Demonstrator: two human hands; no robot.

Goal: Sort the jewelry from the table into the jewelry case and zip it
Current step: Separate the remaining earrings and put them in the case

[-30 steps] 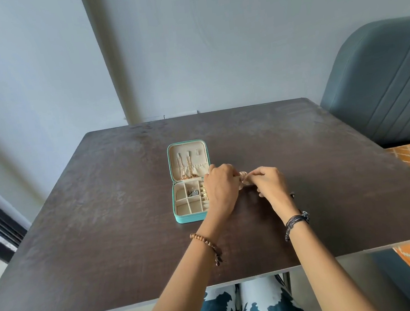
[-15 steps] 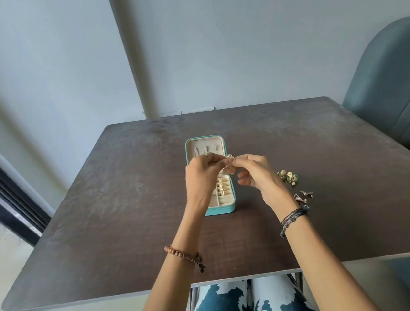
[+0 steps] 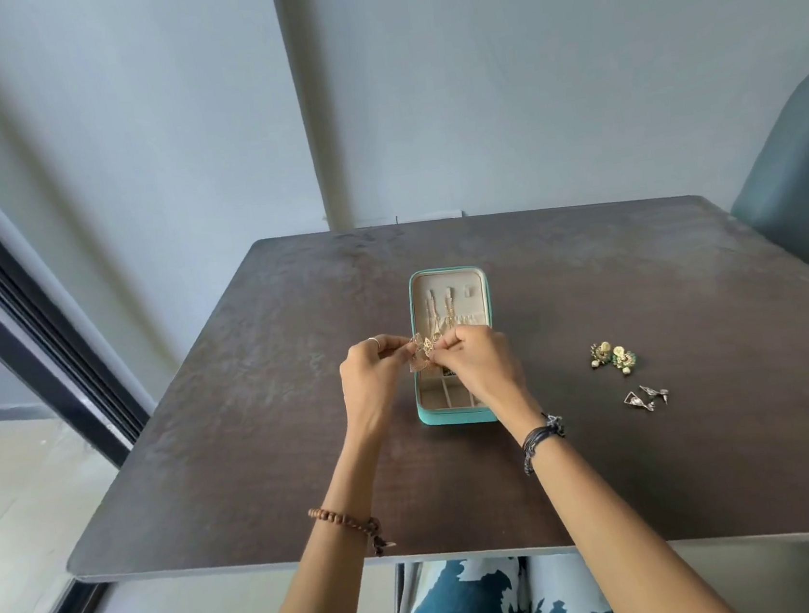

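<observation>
Left hand (image 3: 370,385), beaded bracelet (image 3: 346,520) at wrist, grip closed in a pinch on left side of gold filigree earrings (image 3: 422,357). Held above left edge of open teal jewelry case (image 3: 458,416) at counter (image 3: 264,423) centre; lid flat, gold chains hanging in lid pocket, divided compartments partly hidden by hands. Right hand (image 3: 483,370), dark cord bracelets (image 3: 541,437) at wrist, grip closed, pinching same earrings from right. Further right on counter, well apart from case: green-gold earring pair (image 3: 614,357), then silver triangular earrings (image 3: 647,397) just nearer.
</observation>
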